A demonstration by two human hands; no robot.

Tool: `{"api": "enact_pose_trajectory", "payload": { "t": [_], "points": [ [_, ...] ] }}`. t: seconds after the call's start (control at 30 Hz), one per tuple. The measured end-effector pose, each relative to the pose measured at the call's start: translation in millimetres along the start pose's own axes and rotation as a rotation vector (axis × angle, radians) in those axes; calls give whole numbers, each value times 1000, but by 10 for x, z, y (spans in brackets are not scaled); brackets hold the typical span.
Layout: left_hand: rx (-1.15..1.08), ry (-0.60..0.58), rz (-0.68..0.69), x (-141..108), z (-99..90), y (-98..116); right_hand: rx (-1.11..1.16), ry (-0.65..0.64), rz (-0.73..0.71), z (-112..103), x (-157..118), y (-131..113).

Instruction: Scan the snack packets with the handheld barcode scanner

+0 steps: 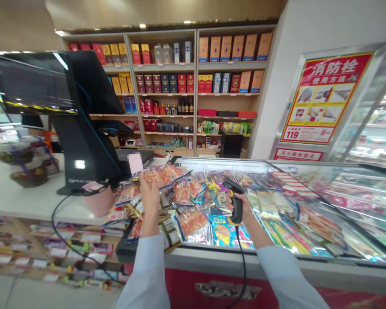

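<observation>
My right hand [238, 205] is wrapped round a black and yellow barcode scanner [236, 208], held upright over the freezer's glass. Its cord hangs down past the front edge. On the left, my left hand [150, 195] is at a clear plastic bag of orange-red food [165, 175], its fingers curled against the bag. The fingertips are partly hidden. Around this hand lie several similar bags [186, 191] in a pile, with a green and white bag [171, 231] at the near edge.
A chest freezer [199, 254] full of colourful packets spans the front. At left, a black checkout terminal [90, 128] and a pink cup-shaped container [98, 199] stand on a white counter [48, 199]. Behind are shelves [167, 66] of boxes and bottles. A red sign [328, 96] hangs at right.
</observation>
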State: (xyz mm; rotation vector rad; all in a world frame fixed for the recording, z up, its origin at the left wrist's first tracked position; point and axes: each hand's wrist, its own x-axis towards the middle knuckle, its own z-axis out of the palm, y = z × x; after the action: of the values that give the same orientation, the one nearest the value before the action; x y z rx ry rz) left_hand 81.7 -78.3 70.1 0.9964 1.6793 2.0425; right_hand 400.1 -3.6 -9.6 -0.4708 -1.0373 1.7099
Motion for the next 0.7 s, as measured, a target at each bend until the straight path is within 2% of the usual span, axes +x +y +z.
{"api": "enact_pose_trajectory", "payload": {
  "t": [0.07, 0.1, 0.17, 0.37, 0.53, 0.7],
  "points": [
    [340, 176, 149, -146, -31, -195, -19, 22, 36, 3, -14, 44],
    [454, 223, 213, -228, -25, -282, -35, 38, 53, 2, -22, 65],
    [561, 238, 291, -376, 5, -437, -76, 59, 78, -10, -33, 108],
    [577, 138, 344, -557, 23, -722, -83, 46, 59, -90, -28, 186],
    [583, 116, 308, -548, -3, -758, -162, 52, 42, -94, -35, 176],
    [657, 147, 366, -544, -10, -802, -143, 97, 61, -72, -48, 168]
  ]
}}
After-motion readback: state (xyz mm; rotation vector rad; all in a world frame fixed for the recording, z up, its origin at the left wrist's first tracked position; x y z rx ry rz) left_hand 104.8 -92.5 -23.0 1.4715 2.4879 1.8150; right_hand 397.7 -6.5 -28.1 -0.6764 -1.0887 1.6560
